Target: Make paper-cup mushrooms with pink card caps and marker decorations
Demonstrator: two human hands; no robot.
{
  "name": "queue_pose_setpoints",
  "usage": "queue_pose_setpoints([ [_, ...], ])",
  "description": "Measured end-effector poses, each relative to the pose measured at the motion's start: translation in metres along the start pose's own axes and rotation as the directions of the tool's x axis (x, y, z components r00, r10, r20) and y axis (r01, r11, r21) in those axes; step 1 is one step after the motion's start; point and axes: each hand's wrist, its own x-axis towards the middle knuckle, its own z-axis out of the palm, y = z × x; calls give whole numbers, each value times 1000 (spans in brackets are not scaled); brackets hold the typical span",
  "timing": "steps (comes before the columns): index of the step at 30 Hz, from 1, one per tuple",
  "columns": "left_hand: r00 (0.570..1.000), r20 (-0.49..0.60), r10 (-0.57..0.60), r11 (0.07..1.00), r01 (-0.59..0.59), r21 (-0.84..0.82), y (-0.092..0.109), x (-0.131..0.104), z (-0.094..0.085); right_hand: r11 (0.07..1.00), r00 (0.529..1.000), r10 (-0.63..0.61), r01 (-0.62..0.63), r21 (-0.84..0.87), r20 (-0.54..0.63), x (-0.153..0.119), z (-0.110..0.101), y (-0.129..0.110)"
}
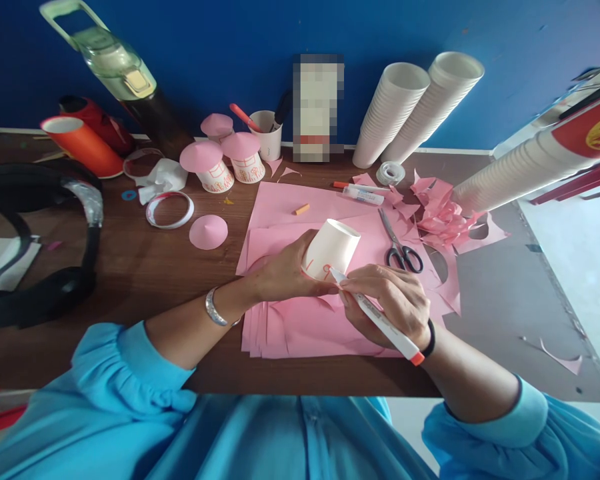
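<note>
A white paper cup [334, 241] is held tilted by my left hand [285, 270], its fingers wrapped round the side and lower edge. Red-orange marks show on the cup's wall. My right hand [390, 300] grips a white marker pen [383, 323] with an orange end, its tip at the marks on the cup. Beneath both hands lie stacked pink paper sheets [280, 330]. Black-handled scissors [399, 247] rest just beyond my right hand. Farther back stand small cups with pink cone tops [243, 150], drawn with orange lines. A loose pink cone [209, 232] lies to the left.
Tall stacks of white cups [393, 113] stand at the back right, near crumpled pink scraps [447, 210] and a tape roll [391, 173]. At left are a bottle [130, 80], an orange cup [83, 147], a white ring [170, 210] and a black headset-like object [87, 267].
</note>
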Motion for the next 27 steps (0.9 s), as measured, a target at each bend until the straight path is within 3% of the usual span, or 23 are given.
queue_pose_setpoints([
  [27,999,-7,-49,999,49,3,-8,0,-1,1000,1000,-6,6,5,1,0,1,-1],
])
